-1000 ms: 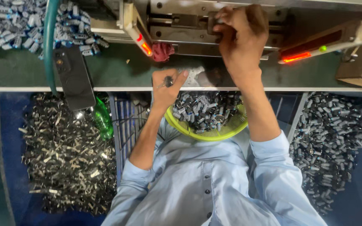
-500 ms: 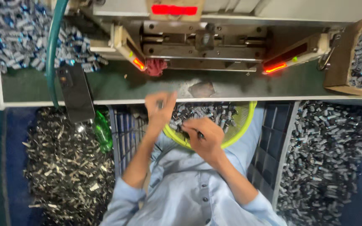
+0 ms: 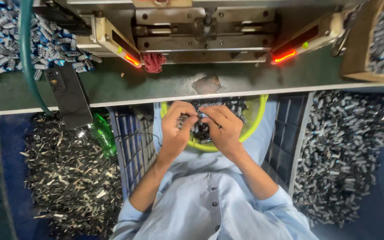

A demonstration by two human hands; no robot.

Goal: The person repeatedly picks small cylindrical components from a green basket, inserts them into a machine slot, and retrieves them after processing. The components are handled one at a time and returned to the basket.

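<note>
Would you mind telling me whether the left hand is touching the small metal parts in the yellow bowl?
Touching. The head view shows the left hand with fingers curled around small metal parts over the yellow bowl.

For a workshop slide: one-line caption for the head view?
Both hands, left hand and right hand, dig into small metal parts in a yellow-green bowl below the press bench.

Yellow-green bowl [image 3: 256, 122], light blue shirt [image 3: 210, 200], green bottle [image 3: 102, 135]
</note>
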